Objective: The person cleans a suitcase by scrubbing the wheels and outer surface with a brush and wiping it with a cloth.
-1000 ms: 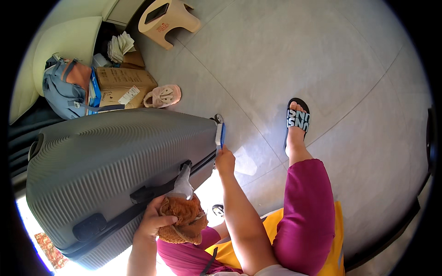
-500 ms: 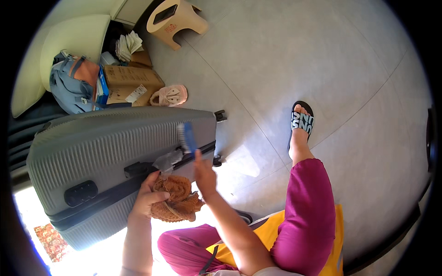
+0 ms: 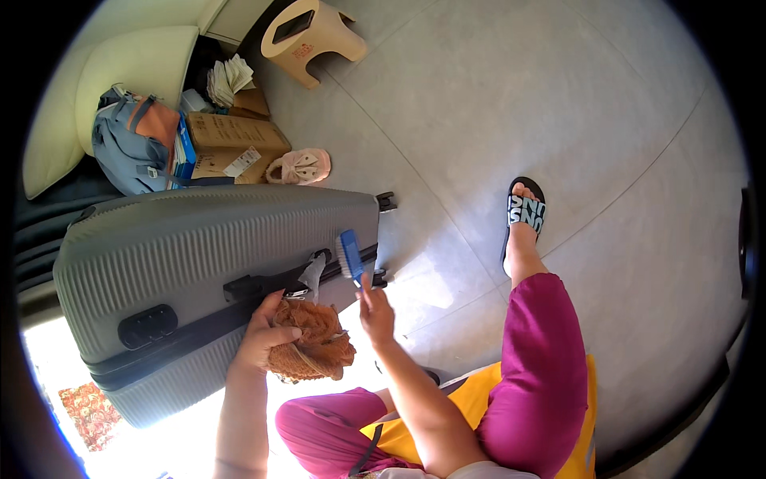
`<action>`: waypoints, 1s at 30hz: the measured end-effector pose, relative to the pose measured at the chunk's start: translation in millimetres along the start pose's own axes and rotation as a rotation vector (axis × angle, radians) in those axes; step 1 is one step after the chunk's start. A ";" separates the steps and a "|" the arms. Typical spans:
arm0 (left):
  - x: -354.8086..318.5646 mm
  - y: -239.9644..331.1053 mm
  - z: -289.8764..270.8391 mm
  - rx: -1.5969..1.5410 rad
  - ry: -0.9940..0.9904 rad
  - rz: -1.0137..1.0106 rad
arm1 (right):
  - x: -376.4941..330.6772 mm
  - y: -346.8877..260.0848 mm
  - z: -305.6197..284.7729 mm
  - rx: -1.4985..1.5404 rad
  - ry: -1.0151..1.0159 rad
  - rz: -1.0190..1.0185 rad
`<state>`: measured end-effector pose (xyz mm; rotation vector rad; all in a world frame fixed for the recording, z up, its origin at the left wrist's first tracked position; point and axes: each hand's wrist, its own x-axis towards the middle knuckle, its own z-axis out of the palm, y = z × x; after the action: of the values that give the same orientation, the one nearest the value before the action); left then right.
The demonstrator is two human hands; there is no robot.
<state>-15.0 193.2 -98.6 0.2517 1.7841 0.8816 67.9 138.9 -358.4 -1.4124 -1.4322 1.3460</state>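
My left hand (image 3: 257, 335) is closed around a bunched orange-brown cloth (image 3: 315, 355), thumb pressed over its near side. A blue brush (image 3: 349, 254) with pale bristles facing left rises from my right hand (image 3: 377, 313), whose fingers wrap its handle. The brush head is in front of the grey ribbed suitcase (image 3: 199, 231); whether it touches the shell I cannot tell. The suitcase lies on its side to the left. A strip of clear plastic (image 3: 313, 273) hangs at its black handle, just above the cloth.
A beige stool (image 3: 319, 40) with a phone on it stands at the far left. Behind the suitcase are a cardboard box (image 3: 227, 136), a blue-grey backpack (image 3: 128, 152) and a pink slipper (image 3: 302, 166). My sandalled foot (image 3: 525, 206) rests on the grey floor, right of centre.
The brush and my right hand have moved right and slightly down, away from the plastic strip. My left hand still grips the cloth, which has shifted slightly; the plastic strip hangs narrower.
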 end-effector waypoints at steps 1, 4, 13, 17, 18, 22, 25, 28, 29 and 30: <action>0.4 2.6 1.5 0.000 -0.009 0.010 | -7.5 -16.1 -1.8 0.055 0.043 -0.002; 2.7 4.7 2.7 0.024 0.056 0.025 | -53.9 2.9 21.1 -0.056 -0.029 0.352; 48.7 53.9 74.1 -0.109 0.032 0.108 | -33.8 -60.9 37.8 0.201 0.199 0.155; 72.8 85.1 95.9 -0.068 0.097 0.106 | 15.2 -7.1 5.0 -0.193 -0.026 0.537; 81.4 91.4 91.7 -0.105 0.064 0.099 | 23.7 -13.3 2.8 -0.119 0.048 0.407; 109.2 98.5 65.0 -0.372 -0.228 0.148 | 47.7 -66.6 -15.6 0.039 0.073 0.140; 109.3 101.1 74.5 -0.377 -0.277 0.201 | 67.3 -20.6 -4.9 -0.214 -0.175 0.452; 105.4 92.9 74.0 -0.433 -0.277 0.204 | 83.4 -6.5 -17.3 -0.158 -0.258 0.573; 104.8 93.9 70.6 -0.410 -0.280 0.204 | 80.4 -14.7 -7.4 -0.161 -0.262 0.560; 107.1 92.6 68.2 -0.392 -0.280 0.199 | 81.0 -30.6 -2.1 -0.170 -0.281 0.443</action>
<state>-19.6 348.1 -124.6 0.2845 1.3124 1.2517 50.1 222.2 -343.0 -1.7822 -1.4934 1.7915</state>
